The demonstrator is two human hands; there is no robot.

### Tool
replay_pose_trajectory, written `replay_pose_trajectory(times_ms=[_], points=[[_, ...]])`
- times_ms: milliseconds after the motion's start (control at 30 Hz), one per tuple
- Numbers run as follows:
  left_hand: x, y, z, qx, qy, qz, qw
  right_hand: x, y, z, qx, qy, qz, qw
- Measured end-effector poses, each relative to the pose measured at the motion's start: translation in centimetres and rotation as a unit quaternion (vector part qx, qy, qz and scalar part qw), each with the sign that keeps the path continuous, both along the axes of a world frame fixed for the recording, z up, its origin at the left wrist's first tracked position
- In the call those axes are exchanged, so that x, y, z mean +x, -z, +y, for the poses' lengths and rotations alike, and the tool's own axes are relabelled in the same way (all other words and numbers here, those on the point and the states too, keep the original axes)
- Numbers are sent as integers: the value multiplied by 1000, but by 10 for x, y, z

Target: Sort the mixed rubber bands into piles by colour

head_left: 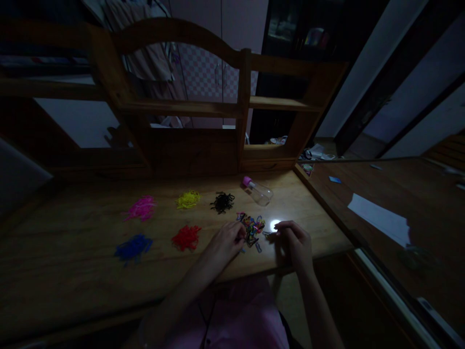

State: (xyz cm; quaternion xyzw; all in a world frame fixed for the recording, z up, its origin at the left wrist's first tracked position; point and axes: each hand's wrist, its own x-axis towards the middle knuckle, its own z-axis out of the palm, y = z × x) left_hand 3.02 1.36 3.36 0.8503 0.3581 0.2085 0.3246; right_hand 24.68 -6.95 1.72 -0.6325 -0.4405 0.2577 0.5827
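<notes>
A mixed pile of small multi-coloured pieces (254,227), which look like clips or bands, lies on the wooden table. At its left edge is my left hand (227,240), fingers curled together; whatever they may pinch is hidden. To the right of the pile, my right hand (297,240) hovers low with its fingers stretched and a little apart. Close to its fingertips is a small clip-like piece (268,234). Sorted by colour, thin pieces form heaps: black (223,202), yellow (188,199), red (186,237), pink (141,208) and blue (133,247).
A clear bottle with a pink cap (247,181) lies on its side behind the mixed pile. Along the table's back rises a wooden shelf frame (181,110). On a brown surface at right are white paper (379,218) and a blue card (334,179). The room is dim.
</notes>
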Motion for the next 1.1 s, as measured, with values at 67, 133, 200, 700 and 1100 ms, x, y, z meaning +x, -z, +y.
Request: replay_pose_trajectory(times_ms=[67, 133, 200, 700, 1100], points=[[-4, -4, 1, -28, -11, -21, 999, -1, -1, 0, -4, 3, -4, 1000], [-10, -8, 4, -62, -26, -58, 996, -1, -1, -1, -3, 8, -9, 1000], [-18, -10, 10, -101, -37, -95, 990, -2, -2, -1, -2, 11, -9, 1000], [-34, -22, 109, 140, -119, 9, 983, -1, 1, -2, 1, 8, -26, 1000], [-21, -33, 4, 24, 66, -2, 998, -3, -2, -1, -8, -4, -55, 998]])
